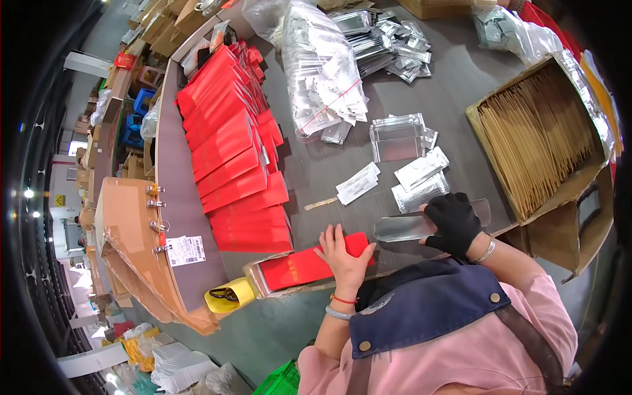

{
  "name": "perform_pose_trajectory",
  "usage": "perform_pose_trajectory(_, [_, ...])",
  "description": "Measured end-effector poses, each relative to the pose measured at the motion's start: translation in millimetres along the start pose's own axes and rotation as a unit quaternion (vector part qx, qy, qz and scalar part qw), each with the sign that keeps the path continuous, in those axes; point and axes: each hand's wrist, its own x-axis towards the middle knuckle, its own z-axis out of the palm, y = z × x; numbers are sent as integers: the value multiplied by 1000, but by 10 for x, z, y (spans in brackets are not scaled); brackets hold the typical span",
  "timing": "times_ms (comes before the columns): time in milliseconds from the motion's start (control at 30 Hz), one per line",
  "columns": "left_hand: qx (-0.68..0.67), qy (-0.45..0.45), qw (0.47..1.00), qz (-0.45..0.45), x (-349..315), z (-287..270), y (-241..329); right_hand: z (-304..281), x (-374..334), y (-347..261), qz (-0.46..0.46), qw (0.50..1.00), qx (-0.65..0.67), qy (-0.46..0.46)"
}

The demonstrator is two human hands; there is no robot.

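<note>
While a row of red packets (227, 158) lies overlapped at the upper left of the frame, a single red packet (299, 268) is at the lower centre, its long axis rising gently toward the right. The left hand (345, 262) rests on its right part, with the fingers spread and the thumb toward the right. Just beside this thumb begins the clear tray (400, 228), which is long, rounded at its ends, and lies almost crosswise, the right end slightly higher. The right hand (454, 224), in a black fingerless glove, covers its middle, so it is the nearer hand; whether its fingers pinch the tray, I cannot surely tell. Above the tray lie white sachets (422, 168); farther right stands a carton (492, 141) of brown flat pieces (536, 131).
</note>
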Motion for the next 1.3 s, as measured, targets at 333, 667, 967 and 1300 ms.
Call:
perform_pose_trajectory(333, [-87, -39, 995, -14, 38, -72, 5, 345, 209, -278, -58, 992, 32, -110])
perform_pose_trajectory(667, [29, 56, 986, 153, 1089, 113, 33, -20, 26, 406, 33, 968, 5, 249])
perform_pose_trajectory(967, [-194, -95, 958, 189, 1231, 472, 813, -421, -1206, 2256, 471, 864, -77, 160])
perform_pose_trajectory(1300, [-4, -210, 965, 156, 1397, 620, 1293, -347, -1166, 2314, 477, 848, -72, 220])
